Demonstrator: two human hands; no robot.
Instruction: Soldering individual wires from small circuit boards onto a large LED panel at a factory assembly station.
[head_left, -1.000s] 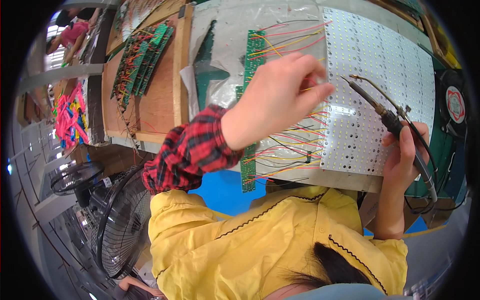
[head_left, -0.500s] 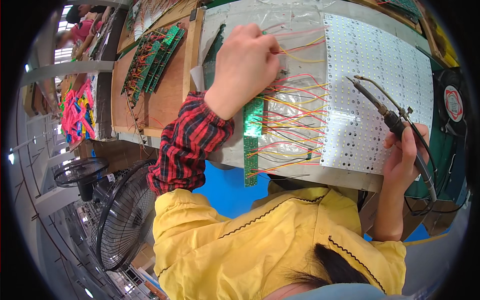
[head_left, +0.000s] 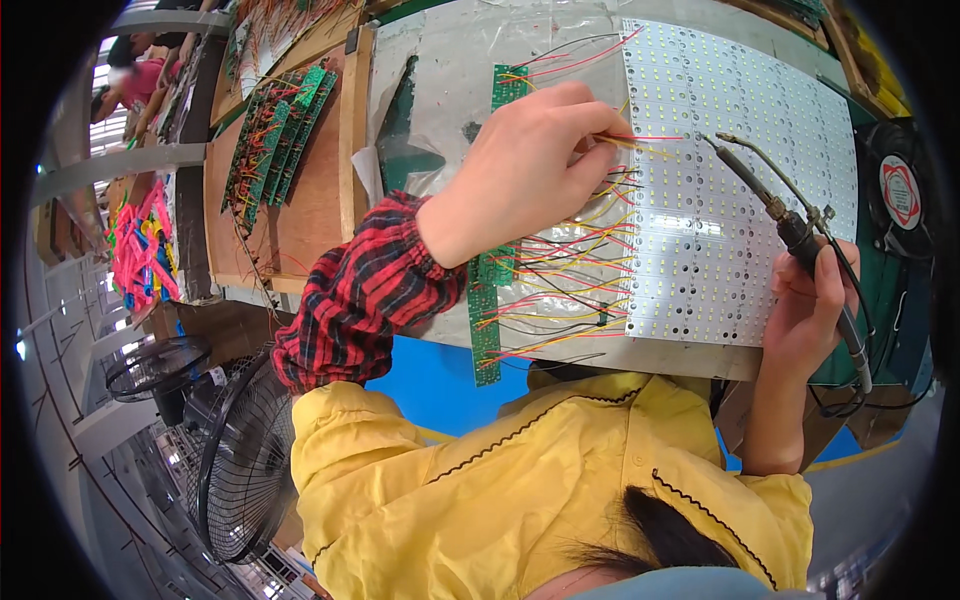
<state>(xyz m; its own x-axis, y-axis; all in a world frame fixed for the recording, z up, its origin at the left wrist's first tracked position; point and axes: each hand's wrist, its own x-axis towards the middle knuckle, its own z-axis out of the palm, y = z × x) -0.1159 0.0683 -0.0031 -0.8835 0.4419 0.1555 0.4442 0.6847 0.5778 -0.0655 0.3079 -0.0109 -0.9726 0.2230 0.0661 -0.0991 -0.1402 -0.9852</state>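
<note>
My left hand pinches red and yellow wires near the left edge of a white LED board panel. Beneath and beside that hand runs a long green circuit board strip, partly hidden by the hand. Many red, yellow and black wires stretch from the strip toward the panel's left edge. In my right hand is a soldering iron, with a thin bent tube attached alongside it. Its tip points up and left above the white panel, close to the free ends of the pinched wires.
Left of the work surface, a wooden tray bears a stack of green circuit boards with wires. A black round fan unit stands at the far right. Lower left is a black caged fan. Another person shows at upper left.
My left hand has moved right and down, bringing pinched wires over the panel's left edge. The strip's upper end has come into sight. The soldering iron has stayed nearly in place.
</note>
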